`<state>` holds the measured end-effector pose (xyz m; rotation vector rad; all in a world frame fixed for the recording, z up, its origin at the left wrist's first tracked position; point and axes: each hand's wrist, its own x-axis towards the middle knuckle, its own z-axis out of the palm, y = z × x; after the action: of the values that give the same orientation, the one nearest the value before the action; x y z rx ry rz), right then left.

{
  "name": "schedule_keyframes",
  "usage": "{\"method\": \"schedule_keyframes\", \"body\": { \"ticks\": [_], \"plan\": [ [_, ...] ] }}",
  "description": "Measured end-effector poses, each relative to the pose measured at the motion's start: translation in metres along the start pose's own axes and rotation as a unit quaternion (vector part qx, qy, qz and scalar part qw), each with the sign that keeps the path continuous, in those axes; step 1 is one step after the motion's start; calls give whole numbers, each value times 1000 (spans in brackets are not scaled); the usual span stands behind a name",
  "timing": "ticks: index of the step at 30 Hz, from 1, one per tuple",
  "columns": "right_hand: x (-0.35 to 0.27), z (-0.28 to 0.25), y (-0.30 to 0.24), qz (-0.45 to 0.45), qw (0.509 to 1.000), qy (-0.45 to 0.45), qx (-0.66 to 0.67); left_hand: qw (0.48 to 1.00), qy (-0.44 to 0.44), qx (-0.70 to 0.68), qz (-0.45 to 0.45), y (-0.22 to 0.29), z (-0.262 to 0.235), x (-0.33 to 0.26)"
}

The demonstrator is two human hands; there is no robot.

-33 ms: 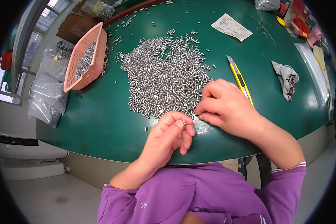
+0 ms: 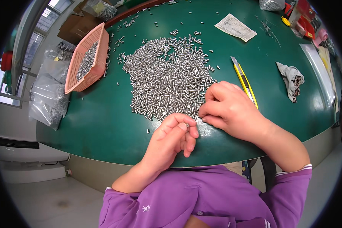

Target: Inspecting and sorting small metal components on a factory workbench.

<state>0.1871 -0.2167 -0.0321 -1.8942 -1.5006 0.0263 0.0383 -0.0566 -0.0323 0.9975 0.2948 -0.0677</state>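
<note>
Evidently, the left hand (image 2: 166,140) pinches a small silvery metal piece (image 2: 187,125) between thumb and forefinger, its other fingers loosely curled, a grip that seems suited to something so tiny. The right hand (image 2: 230,110) bends at the near right edge of a broad heap of short, shiny, silver-coloured metal pieces (image 2: 163,81); its fingers curl toward the thumb, though I cannot tell whether they pinch anything. The heap lies on the green, smooth-topped table (image 2: 106,129) just beyond both hands, presumably for short reaches. A yellow, slim-bodied cutter (image 2: 244,81) rests beside the right hand, while a pink, perforated plastic basket (image 2: 88,83) holding similar pieces stands tilted at left, perhaps leaving the middle free.
</note>
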Motion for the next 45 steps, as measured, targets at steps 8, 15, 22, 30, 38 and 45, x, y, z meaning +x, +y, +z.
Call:
{"method": "schedule_keyframes", "body": {
  "ticks": [8,15,22,30,38,45],
  "plan": [
    [-2,8,-9,-14,998,2,-66,998,-18,61,-4,2,1,-1],
    [5,2,-12,-40,997,61,21,998,-19,55,-2,1,2,-2],
    [7,1,-12,-74,994,64,54,998,-23,54,0,1,-5,-2],
    [7,-1,-2,-34,994,93,44,999,-49,-16,2,1,-6,-1],
    [9,1,-2,13,995,78,56,997,-21,-55,45,12,-23,-14],
    [3,1,-6,22,996,52,62,845,396,278,228,79,-120,-63]
  ]
}}
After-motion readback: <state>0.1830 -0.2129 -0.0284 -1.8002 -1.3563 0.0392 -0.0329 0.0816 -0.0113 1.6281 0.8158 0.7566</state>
